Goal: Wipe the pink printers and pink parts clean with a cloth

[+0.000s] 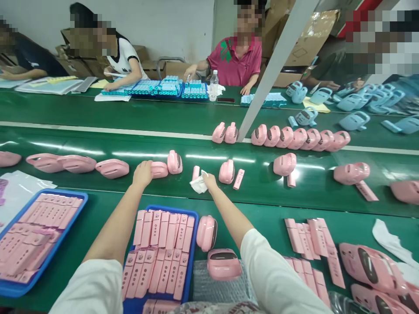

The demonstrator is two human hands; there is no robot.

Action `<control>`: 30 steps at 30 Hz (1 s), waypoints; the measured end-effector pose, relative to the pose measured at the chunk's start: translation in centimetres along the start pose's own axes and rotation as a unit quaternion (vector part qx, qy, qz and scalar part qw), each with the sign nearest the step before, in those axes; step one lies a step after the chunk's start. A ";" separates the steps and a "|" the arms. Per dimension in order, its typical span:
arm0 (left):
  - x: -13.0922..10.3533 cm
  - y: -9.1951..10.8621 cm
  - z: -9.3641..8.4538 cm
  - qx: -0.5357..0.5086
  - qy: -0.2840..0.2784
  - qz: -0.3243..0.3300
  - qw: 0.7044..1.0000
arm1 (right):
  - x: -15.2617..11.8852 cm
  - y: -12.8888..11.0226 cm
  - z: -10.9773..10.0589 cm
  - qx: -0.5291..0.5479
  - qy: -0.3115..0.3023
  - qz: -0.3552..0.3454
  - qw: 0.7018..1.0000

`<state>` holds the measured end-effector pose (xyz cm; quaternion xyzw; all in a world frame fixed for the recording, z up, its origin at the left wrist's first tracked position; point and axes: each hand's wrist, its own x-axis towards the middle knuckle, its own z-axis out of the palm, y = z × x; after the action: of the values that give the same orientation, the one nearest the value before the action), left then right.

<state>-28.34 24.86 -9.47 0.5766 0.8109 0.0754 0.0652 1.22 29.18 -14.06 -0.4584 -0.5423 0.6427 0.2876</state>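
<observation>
My left hand (143, 173) reaches onto the green belt, its fingers closed on a pink housing (159, 170). Another pink housing (174, 162) stands just right of that one. Further right, my right hand (209, 180) pinches a white cloth (199, 185). Directly behind the cloth is a small pink piece (195, 172), partly covered by it. To the right of my right hand sit a pink housing (227, 171) and a slim pink piece with dark marks (238, 179).
Nearer me are a blue tray (195, 244) of slim pink pieces, two pink housings (207, 233) and a second tray (84, 201) at left. A slanted grey post (275, 65) rises beyond the belt. Several people sit across, with blue parts (170, 86).
</observation>
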 end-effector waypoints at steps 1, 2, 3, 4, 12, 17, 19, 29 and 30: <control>-0.4 -0.4 -0.1 0.010 -0.008 0.005 1.000 | 0.2 0.2 0.2 0.026 0.017 0.008 0.999; -0.8 -0.8 -0.3 0.017 -0.014 0.010 1.000 | 0.2 0.5 0.3 0.046 0.041 0.027 0.998; -1.2 -1.0 -0.5 0.021 -0.019 0.014 0.999 | 0.0 0.9 0.3 0.062 0.068 0.051 0.994; -1.8 -1.2 -0.7 0.023 -0.022 0.018 0.999 | -0.4 1.4 0.2 0.080 0.093 0.070 0.990; -9.7 -0.7 -5.0 -0.086 0.082 0.127 0.985 | -7.8 1.3 -2.7 0.241 0.183 0.150 0.941; -15.7 3.7 -8.5 -0.225 0.236 0.263 0.908 | -13.5 -1.6 0.0 0.299 0.204 0.127 0.923; -17.7 6.1 -9.5 -0.284 0.277 0.291 0.871 | -15.8 -3.0 1.8 0.304 0.200 0.096 0.927; -23.9 13.6 -10.7 -0.409 0.233 0.402 0.785 | -25.3 -8.2 4.5 -0.143 0.016 -0.383 0.912; -24.2 13.9 -10.9 -0.422 0.242 0.401 0.776 | -26.0 -7.8 4.1 -0.193 -0.004 -0.427 0.883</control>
<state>-9.66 6.04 4.38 0.7274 0.3822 0.5660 0.0675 7.25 6.77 0.57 -0.2259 -0.7999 0.3422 0.4381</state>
